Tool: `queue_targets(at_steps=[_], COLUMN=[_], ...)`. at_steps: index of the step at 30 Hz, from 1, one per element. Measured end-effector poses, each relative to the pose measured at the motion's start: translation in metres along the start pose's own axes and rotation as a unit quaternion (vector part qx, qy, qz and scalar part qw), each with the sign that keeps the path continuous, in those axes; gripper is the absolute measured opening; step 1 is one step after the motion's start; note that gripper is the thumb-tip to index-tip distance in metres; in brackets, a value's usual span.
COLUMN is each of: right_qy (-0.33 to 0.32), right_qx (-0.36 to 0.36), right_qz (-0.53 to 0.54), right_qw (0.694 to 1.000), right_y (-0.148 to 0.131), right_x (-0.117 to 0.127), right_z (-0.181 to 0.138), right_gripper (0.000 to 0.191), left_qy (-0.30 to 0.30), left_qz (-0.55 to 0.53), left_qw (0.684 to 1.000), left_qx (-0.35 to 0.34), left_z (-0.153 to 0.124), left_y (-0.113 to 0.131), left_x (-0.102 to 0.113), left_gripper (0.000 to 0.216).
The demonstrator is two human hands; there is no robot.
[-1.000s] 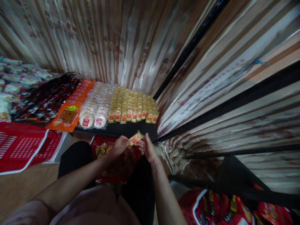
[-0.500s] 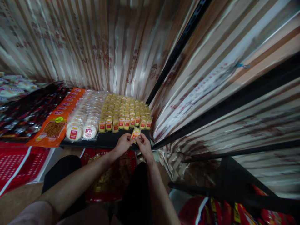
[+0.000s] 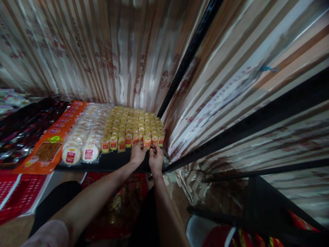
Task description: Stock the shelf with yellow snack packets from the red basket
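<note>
Striped sheeting (image 3: 133, 51) hangs behind & to the R, prob. as a backing for the rack; dark metal bars (image 3: 189, 51) cross in front of it. Below, a black shelf (image 3: 113, 161) carries the goods, sorted by kind, prob. so each is easy to pick out: dark pkts (image 3: 28, 127) at L, then orange pkt (image 3: 48, 144) lying flat, round white packs (image 3: 70, 151) in two lines, then yellow packs (image 3: 128, 120) in tight rows at the R end, front ones upright w/ labels out, presumably for reading. Red basket (image 3: 96, 235) sits under the shelf, btwn the person's knees, prob. for short reach; contents too dim to ID. L hand (image 3: 137, 153) is closed, fingertips pinching the lower L edge of one small yellow pack (image 3: 147, 141); R hand (image 3: 155, 159) has fingers bent at its R edge, can't tell if gripping or just steadying. That pack's upright at the front row, R of middle; low hold prob. keeps its label uncovered.
</note>
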State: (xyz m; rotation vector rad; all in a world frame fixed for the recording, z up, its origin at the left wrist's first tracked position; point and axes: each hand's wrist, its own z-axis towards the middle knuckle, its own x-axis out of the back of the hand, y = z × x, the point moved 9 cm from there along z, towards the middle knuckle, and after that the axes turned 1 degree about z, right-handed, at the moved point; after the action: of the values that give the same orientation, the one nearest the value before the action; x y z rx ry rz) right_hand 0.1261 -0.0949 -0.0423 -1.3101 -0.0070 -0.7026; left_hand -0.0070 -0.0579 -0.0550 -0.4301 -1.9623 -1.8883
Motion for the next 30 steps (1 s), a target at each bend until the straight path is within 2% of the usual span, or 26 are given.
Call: queue_targets(at_steps=[6, 15, 23, 30], right_qy=[0.036, 0.035, 0.036, 0.015], right_qx=[0.068, 0.085, 0.075, 0.049], right_qz=[-0.091, -0.130, -0.145, -0.169], right_qw=[0.993, 0.987, 0.986, 0.984], right_y=[0.003, 0.005, 0.002, 0.005], right_x=[0.002, -0.004, -0.004, -0.008], right_z=[-0.001, -0.004, -0.007, -0.006], right_gripper=[0.036, 0.039, 0.045, 0.050], left_qy=[0.036, 0.066, 0.018, 0.013], left_qz=[0.067, 0.114, 0.202, 0.223], left_qw=[0.997, 0.986, 0.971, 0.965], left_qx=[-0.033, -0.105, -0.128, -0.138], left_z=[0.005, 0.002, 0.000, 0.009], left_y=[0.013, 0.024, 0.032, 0.033], left_x=[0.003, -0.004, -0.013, -0.019], left_gripper=[0.017, 0.010, 0.015, 0.017])
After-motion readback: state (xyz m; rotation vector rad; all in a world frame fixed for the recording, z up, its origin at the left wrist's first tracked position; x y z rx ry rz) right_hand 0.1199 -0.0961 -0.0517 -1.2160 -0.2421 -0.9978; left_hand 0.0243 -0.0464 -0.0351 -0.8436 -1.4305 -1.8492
